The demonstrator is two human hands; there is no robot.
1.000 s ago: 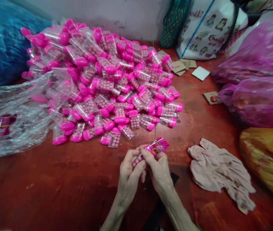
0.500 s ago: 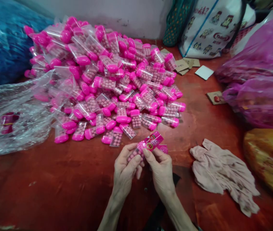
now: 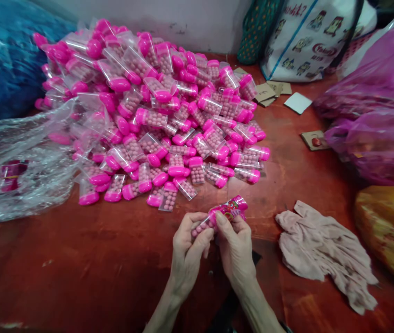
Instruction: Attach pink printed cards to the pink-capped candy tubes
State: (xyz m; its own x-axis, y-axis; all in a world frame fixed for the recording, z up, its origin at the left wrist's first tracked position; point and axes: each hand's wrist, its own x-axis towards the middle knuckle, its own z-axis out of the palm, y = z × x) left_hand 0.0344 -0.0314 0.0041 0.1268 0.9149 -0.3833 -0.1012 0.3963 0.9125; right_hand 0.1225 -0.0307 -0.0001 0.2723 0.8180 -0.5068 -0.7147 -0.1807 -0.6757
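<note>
Left hand (image 3: pixel 188 245) pinches the bead-filled container (image 3: pixel 200 227); right hand (image 3: pixel 235 245) pinches the pink wrapper (image 3: pixel 232 206) above its fingers, flatter earlier, now curled.

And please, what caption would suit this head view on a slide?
Two hands hold a container and a printed wrapper near heaped pink-capped containers.

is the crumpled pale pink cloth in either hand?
No, the crumpled pale pink cloth lies on the red surface, apart from the left hand and right hand.
</note>
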